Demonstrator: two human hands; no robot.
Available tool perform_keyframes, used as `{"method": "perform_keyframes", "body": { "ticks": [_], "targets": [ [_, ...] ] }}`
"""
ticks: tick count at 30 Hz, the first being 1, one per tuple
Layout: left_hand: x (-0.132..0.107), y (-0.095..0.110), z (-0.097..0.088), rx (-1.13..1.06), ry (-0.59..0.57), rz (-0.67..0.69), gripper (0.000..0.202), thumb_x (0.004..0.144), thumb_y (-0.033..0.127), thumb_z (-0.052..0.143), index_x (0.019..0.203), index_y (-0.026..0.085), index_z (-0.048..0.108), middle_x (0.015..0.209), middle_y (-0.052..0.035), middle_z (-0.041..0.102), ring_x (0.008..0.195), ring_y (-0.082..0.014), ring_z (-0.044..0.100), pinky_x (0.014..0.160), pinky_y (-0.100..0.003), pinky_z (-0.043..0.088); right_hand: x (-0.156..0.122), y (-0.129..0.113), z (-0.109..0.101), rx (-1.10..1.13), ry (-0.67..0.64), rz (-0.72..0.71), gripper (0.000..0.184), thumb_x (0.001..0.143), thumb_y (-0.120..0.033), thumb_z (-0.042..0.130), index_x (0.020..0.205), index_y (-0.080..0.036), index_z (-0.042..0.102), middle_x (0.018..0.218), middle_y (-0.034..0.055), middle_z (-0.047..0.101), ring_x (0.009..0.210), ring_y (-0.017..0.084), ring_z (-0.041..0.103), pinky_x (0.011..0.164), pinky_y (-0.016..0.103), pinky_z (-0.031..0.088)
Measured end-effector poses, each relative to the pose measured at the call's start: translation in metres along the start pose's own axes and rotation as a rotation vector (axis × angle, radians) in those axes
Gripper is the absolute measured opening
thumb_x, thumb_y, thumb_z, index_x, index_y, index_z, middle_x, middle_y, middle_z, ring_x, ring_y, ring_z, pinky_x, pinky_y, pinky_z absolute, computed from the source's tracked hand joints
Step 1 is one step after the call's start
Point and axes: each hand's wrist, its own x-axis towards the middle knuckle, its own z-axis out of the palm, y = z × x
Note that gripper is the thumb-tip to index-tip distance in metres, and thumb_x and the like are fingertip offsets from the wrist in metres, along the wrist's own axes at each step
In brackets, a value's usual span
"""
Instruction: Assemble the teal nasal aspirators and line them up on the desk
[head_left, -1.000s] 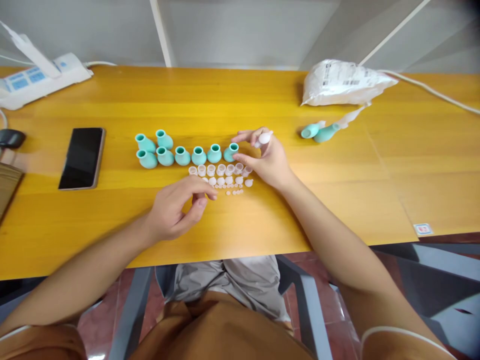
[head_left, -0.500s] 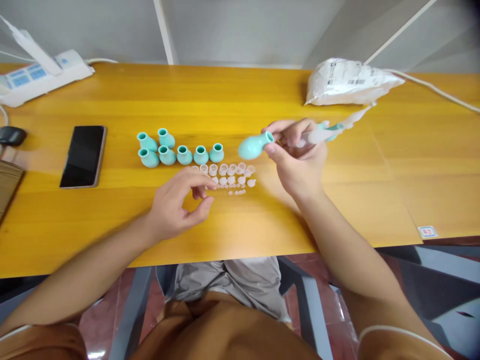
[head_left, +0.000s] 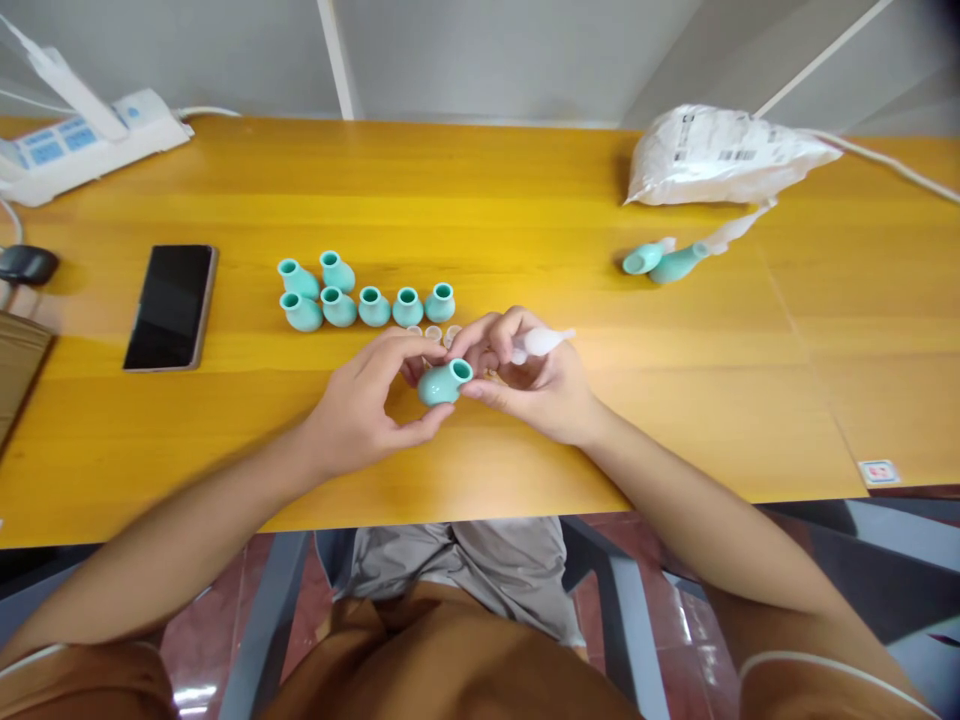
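Note:
Both hands meet over the yellow wooden table [head_left: 525,200] around one teal rubber bulb [head_left: 443,381] lying on its side with its mouth to the right. My left hand [head_left: 367,405] curls round the bulb's body from the left. My right hand [head_left: 536,385] pinches the bulb's mouth and also grips a clear white nozzle [head_left: 541,342] that sticks out to the right. Behind the hands stand several more teal bulbs [head_left: 360,295] in two short rows. A few small clear caps [head_left: 439,333] show just beyond my fingers; the others are hidden.
A black phone [head_left: 171,306] lies at the left, a white device [head_left: 82,140] at the far left back. A white plastic bag [head_left: 720,155] sits at the right back with two assembled teal pieces [head_left: 664,262] lying in front of it. A small sticker [head_left: 877,470] is near the right front edge.
My right hand lifted a teal bulb from the right end of the row, swung it out to the right, then brought it down to the middle, where my left hand closed on it.

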Motion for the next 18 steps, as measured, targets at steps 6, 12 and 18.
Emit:
{"method": "perform_keyframes", "body": {
  "ticks": [6,12,18],
  "targets": [
    [0.004,0.002,-0.004,0.093,0.011,0.038,0.039,0.1,0.019,0.084,0.138,0.027,0.074,0.128,-0.0089,0.083,0.108,-0.0261,0.082,0.093,-0.042,0.072,-0.004,0.002,-0.014,0.067,0.026,0.037,0.025,0.114,-0.044,0.086,0.116,-0.03,0.065,0.122,0.0052,0.078,0.102,0.021,0.079,0.083,0.034,0.068],
    [0.006,0.002,-0.006,0.141,0.009,0.08,0.037,0.102,0.019,0.082,0.138,0.027,0.074,0.13,-0.0087,0.085,0.119,-0.0289,0.083,0.108,-0.049,0.072,-0.004,-0.002,-0.016,0.001,0.003,0.065,0.02,0.118,-0.049,0.082,0.121,-0.031,0.076,0.122,0.0054,0.074,0.104,0.022,0.076,0.086,0.035,0.068],
    [0.005,0.0,-0.007,0.124,-0.003,0.061,0.037,0.101,0.022,0.084,0.137,0.026,0.074,0.129,-0.0083,0.083,0.11,-0.0251,0.082,0.091,-0.04,0.07,-0.002,-0.015,-0.016,-0.272,-0.023,-0.046,0.016,0.111,-0.044,0.094,0.122,-0.032,0.095,0.116,0.006,0.072,0.118,0.025,0.069,0.107,0.043,0.066]
  ]
}}
